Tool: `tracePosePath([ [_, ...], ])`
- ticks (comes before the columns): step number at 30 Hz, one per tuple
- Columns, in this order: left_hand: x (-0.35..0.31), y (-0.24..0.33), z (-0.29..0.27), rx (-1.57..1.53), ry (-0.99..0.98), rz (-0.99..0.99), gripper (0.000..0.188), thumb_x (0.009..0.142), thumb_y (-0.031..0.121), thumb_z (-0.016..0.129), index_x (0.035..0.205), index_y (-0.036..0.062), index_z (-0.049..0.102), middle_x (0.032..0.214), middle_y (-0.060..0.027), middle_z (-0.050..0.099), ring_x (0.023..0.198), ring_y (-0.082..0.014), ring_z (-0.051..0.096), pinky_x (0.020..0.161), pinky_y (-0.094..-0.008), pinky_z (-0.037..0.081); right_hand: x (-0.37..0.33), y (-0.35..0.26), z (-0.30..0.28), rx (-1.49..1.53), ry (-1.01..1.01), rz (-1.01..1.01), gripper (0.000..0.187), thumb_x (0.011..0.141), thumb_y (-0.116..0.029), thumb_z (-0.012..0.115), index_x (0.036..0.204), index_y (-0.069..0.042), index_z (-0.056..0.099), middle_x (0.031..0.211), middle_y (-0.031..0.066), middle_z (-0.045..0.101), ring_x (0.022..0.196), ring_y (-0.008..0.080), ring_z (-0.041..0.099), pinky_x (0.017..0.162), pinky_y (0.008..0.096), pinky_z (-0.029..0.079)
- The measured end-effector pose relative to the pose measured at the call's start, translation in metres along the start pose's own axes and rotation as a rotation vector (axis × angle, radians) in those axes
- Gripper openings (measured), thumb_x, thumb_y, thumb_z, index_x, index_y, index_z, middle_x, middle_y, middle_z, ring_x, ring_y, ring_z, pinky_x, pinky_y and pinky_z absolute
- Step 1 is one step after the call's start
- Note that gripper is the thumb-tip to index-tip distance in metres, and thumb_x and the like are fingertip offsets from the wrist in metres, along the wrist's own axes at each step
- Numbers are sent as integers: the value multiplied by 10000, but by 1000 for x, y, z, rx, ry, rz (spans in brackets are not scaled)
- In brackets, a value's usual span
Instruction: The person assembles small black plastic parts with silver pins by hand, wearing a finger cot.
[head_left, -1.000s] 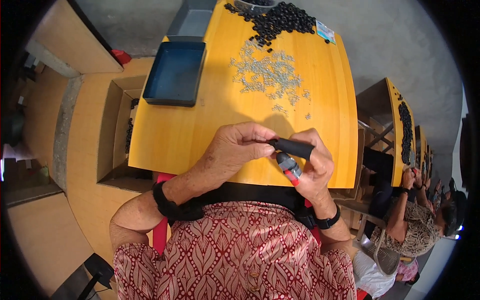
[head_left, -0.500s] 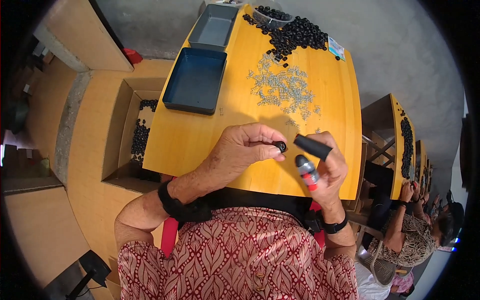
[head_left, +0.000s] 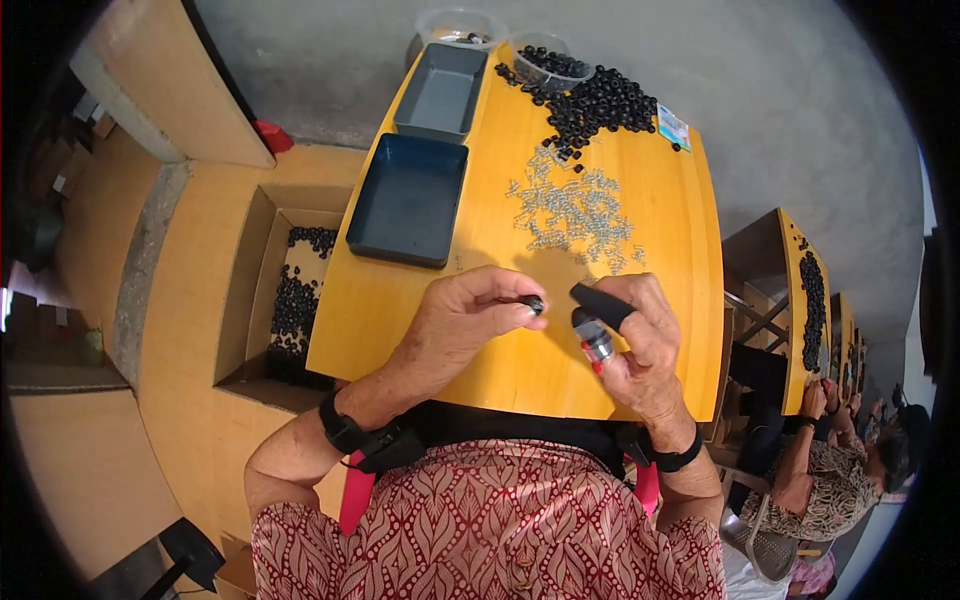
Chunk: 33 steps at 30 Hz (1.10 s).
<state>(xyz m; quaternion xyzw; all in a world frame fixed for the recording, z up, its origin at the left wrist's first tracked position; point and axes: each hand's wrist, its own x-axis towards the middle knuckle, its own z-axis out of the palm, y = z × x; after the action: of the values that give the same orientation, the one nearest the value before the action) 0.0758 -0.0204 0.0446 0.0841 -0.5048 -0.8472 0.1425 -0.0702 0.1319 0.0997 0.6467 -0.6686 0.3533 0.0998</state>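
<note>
My left hand (head_left: 455,315) pinches a small round black part (head_left: 533,304) between thumb and fingertips, above the near part of the table. Just to its right is my right hand (head_left: 645,345), with the thumb and index finger spread apart and nothing visible between them. A black sleeve (head_left: 602,305) covers the right index finger. On the right thumb is a cover (head_left: 594,342) with a black tip and grey and red bands. Beyond the hands lies a scattered heap of small silvery metal pieces (head_left: 580,215), and behind it a pile of black round parts (head_left: 610,105).
A dark blue tray (head_left: 408,262) and a grey tray (head_left: 432,132) stand at the table's left edge. Clear tubs (head_left: 545,75) sit at the far end. A cardboard box (head_left: 240,290) with black parts is at left. Another person (head_left: 815,480) works at right.
My hands have come slightly closer together, both moving a little to the left. The black part stays in my left fingertips. The table sits lower in view.
</note>
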Motion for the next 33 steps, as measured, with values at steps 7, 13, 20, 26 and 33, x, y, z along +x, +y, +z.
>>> tracePosePath([
  [7, 6, -3, 5, -132, 155, 152, 184, 933, 37, 567, 1116, 16, 557, 1182, -108, 623, 1125, -145, 570, 1000, -292, 430, -11, -6, 35, 228, 4, 63, 199, 673, 6, 725, 863, 20, 668, 891, 134, 630, 746, 252, 586, 636, 333, 468],
  [13, 16, -8, 28, -129, 103, 268, 172, 954, 49, 532, 1124, 25, 523, 1194, -135, 606, 1146, -169, 555, 1011, -312, 420, -5, -12, 64, 392, 39, 197, 188, 689, 58, 684, 863, 40, 615, 887, 128, 619, 764, 241, 611, 643, 315, 499],
  [20, 20, -10, 35, -195, 148, 234, 157, 962, 66, 525, 1113, 26, 506, 1183, -144, 603, 1101, -161, 566, 972, -299, 439, -1, -11, 59, 435, -51, 377, 204, 719, 34, 688, 891, 9, 582, 852, 129, 608, 793, 280, 626, 680, 340, 518],
  [26, 21, -7, 26, -184, 239, 209, 182, 944, 60, 559, 1118, 35, 513, 1144, -125, 629, 1109, -173, 578, 1008, -306, 414, 30, 32, 17, 248, -198, 309, 183, 786, -55, 669, 750, -11, 495, 673, 150, 504, 613, 328, 546, 565, 367, 458],
  [33, 19, -6, 31, -166, 254, 128, 171, 933, 63, 581, 1095, 27, 538, 1095, -106, 646, 1077, -158, 583, 995, -300, 404, 78, 159, -13, -89, -203, 561, 188, 789, -62, 654, 959, 19, 651, 790, 197, 649, 670, 269, 629, 606, 363, 486],
])
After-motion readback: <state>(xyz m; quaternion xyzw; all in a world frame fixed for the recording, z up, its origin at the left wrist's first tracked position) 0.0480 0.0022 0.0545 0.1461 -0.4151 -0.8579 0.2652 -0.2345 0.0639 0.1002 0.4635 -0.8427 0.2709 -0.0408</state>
